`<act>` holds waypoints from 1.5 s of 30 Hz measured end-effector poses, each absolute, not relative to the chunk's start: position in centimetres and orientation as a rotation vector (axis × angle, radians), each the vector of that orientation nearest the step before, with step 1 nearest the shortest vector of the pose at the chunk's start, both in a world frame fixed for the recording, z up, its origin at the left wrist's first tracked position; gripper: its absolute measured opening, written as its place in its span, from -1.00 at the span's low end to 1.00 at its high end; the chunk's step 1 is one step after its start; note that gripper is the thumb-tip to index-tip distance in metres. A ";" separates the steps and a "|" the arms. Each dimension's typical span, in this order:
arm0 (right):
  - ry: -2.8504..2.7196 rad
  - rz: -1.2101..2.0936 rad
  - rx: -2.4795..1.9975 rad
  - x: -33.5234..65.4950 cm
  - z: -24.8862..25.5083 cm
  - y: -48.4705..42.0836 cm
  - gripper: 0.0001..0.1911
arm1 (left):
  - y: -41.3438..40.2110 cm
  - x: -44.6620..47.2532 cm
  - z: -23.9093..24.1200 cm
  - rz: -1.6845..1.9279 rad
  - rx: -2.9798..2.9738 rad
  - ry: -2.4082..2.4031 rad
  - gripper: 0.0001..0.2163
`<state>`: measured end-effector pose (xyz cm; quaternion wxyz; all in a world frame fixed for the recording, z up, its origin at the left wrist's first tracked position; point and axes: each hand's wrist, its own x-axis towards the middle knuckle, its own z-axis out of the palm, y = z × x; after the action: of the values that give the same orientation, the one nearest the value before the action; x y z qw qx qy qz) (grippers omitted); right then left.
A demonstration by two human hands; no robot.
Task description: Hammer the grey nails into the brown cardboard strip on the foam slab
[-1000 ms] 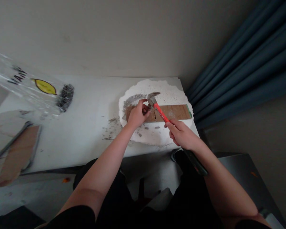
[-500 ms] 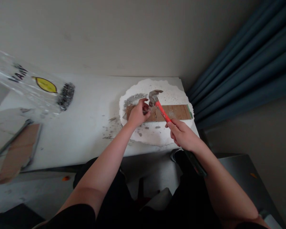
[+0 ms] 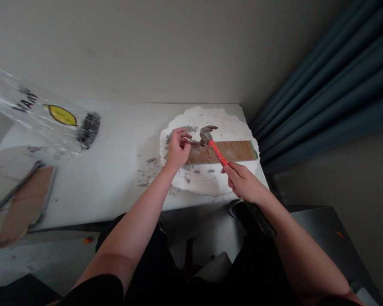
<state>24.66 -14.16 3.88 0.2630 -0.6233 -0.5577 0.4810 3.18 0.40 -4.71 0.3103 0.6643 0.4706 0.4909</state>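
Note:
My right hand (image 3: 244, 182) grips the orange handle of a claw hammer (image 3: 210, 142). Its grey head rests on a brown plank (image 3: 232, 151), which lies across a white foam slab (image 3: 210, 178) on the white table (image 3: 115, 170). My left hand (image 3: 177, 148) hovers over the plank's left end beside the hammer head, fingers curled in a pinch on something I cannot make out. Grey crumbs and chips lie around the plank's left end.
A clear plastic bag (image 3: 44, 123) with a yellow label lies at the table's left. Brown boards (image 3: 22, 204) lean at the far left edge. A blue curtain (image 3: 332, 89) hangs at the right, and a wall stands behind the table.
My left hand lifted off the plank's left end and moved up and a little left, fingers pinching. The hammer head stayed nearly in place on the plank.

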 end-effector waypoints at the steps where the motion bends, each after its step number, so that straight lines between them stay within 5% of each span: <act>1: -1.501 1.308 -1.685 24.7 3.8 -14.2 -0.60 | 0.5 3.0 -4.6 1.322 1.744 1.246 -0.51; 13: -1.227 1.340 -1.794 27.9 4.0 -12.6 -0.73 | 3.0 -7.2 -5.1 1.536 1.501 1.685 -0.71; 18: -1.238 1.305 -1.826 28.2 3.2 -12.5 -0.75 | 1.3 -11.4 -4.8 0.669 1.752 2.032 -0.87; 22: -1.267 1.282 -1.831 28.0 3.1 -12.6 -0.76 | -0.4 -12.8 -4.4 -0.170 1.964 1.826 -0.86; 27: -1.296 1.262 -1.838 28.1 2.7 -12.4 -0.75 | -1.5 -13.5 -5.2 -0.653 1.956 1.622 -0.93; 39: -1.314 1.267 -1.833 28.1 3.0 -12.6 -0.75 | -1.7 -13.8 -6.3 -0.666 1.970 1.514 -0.91; 45: -1.342 1.258 -1.883 27.9 3.2 -12.5 -0.78 | 0.4 -13.8 -4.2 -0.371 2.095 1.643 -0.92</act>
<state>27.90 -12.47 3.16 0.2517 -0.6922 -0.4935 0.4625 -13.80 0.38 -4.20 0.2249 0.7594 0.5955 -0.1343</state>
